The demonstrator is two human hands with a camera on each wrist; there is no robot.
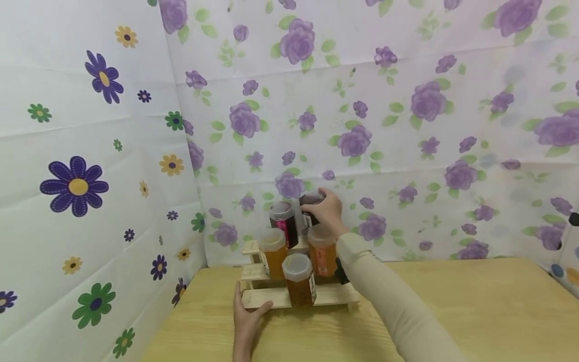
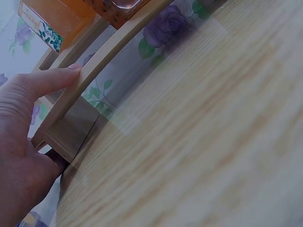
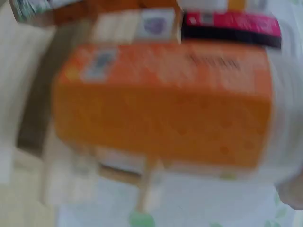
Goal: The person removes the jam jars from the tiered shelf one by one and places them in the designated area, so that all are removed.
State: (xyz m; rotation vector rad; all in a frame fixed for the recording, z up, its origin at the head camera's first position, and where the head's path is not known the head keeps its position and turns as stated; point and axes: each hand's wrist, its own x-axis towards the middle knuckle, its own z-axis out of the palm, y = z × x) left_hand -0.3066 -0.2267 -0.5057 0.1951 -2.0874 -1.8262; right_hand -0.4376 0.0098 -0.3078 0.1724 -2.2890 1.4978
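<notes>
A stepped wooden stand (image 1: 267, 297) carries several jars with pale translucent lids. My left hand (image 1: 246, 322) grips the left end of its lowest step, thumb over the board (image 2: 102, 59) and fingers round the side. My right hand (image 1: 329, 213) holds a dark jar (image 1: 308, 220) by its top, at the right of the upper step. Beside that jar stands another dark jar with a pink label (image 1: 284, 226). Two amber jars, left (image 1: 274, 257) and right (image 1: 322, 255), occupy the middle step. A brown jar (image 1: 300, 289) stands on the lowest step.
The stand is on a wood-grain table (image 1: 452, 306), near a white cloth backdrop with purple flowers (image 1: 407, 151). Another flowered cloth (image 1: 113, 226) runs along the left side. The right amber jar (image 3: 165, 118) fills much of the right wrist view.
</notes>
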